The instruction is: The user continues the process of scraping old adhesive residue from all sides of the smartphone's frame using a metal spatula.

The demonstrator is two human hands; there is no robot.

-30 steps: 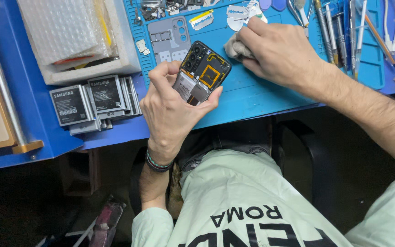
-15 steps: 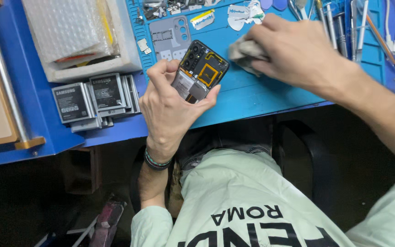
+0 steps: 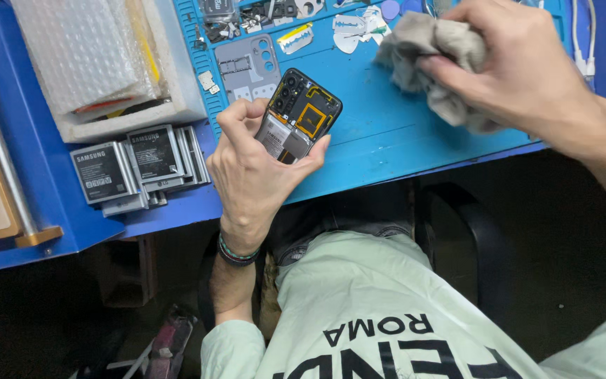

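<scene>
My left hand grips an opened smartphone with its back cover off, so the black frame, orange flex and silver battery show. It is held tilted just above the blue work mat. My right hand clutches a crumpled grey cloth over the mat, up and to the right of the phone and apart from it.
A grey phone back cover and small parts lie on the mat's far side. Several phone batteries sit stacked at the left on the blue table. A white tray with bubble wrap stands behind them. Cables lie at the right.
My right hand has lifted the grey cloth off the mat and moved it up and to the right. The left hand still holds the phone in the same place.
</scene>
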